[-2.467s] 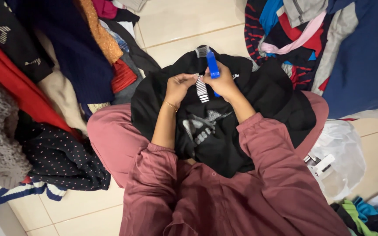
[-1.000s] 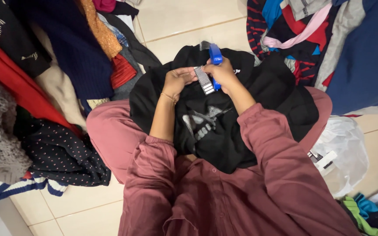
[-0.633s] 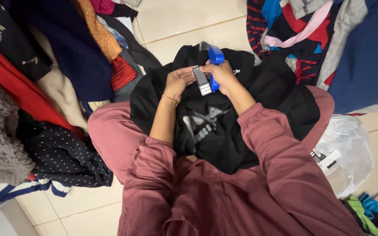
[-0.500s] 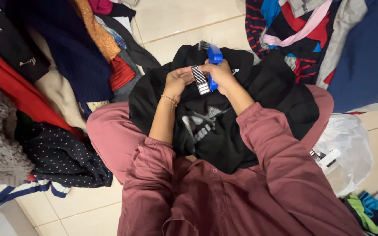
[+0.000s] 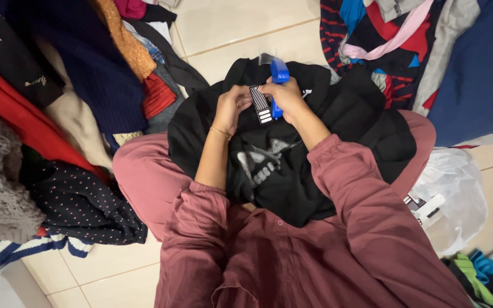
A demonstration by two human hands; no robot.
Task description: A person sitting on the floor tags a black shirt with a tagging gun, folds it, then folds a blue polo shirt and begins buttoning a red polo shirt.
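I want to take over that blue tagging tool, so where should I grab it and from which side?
Probably the blue tool's upper body, coming from the far side, over the black garment. Its lower handle is wrapped by the right hand, and the left hand holds the striped tag beside it, so only the top end sticks out free.

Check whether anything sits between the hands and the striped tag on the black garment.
Nothing visible does. The left hand touches the striped tag at its edge, and the right hand, gripping the blue tagging tool, presses against its other side. The tag lies on the black garment in the lap.
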